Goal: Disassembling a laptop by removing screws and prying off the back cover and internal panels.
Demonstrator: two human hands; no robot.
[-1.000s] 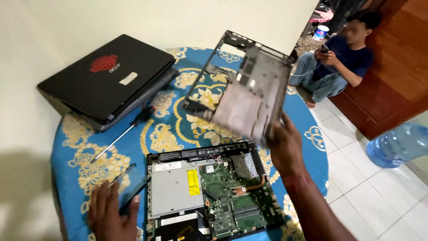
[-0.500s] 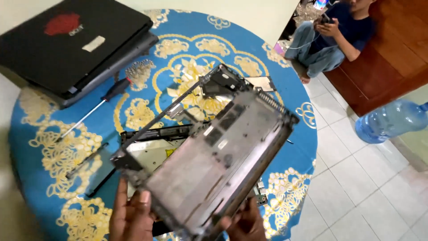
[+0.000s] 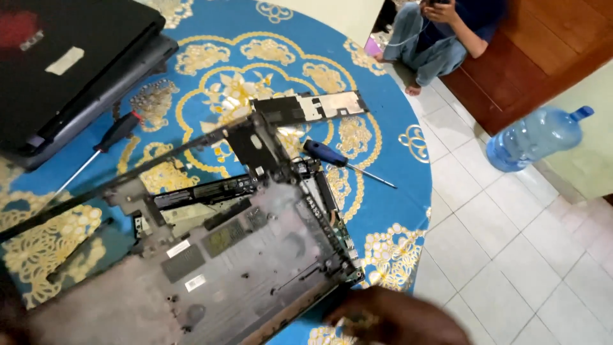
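White floor tiles surround a round table [image 3: 396, 96] draped in blue cloth with gold floral medallions. Over its near half a grey plastic laptop base shell [image 3: 242, 255] is held, dusty and flat, with screw holes, small labels and a ragged frame rim. The right hand [image 3: 396, 319], blurred at the bottom edge, meets its lower right corner; whether the fingers clamp it cannot be told. The left hand is out of view. Beyond the shell lie a blue-handled screwdriver [image 3: 332, 156], a slim metal plate [image 3: 313, 107], a red-and-black screwdriver [image 3: 108, 137] and a closed black laptop [image 3: 70, 70]. A water jug [image 3: 536, 137] lies on the floor; a person [image 3: 447, 32] sits beyond.
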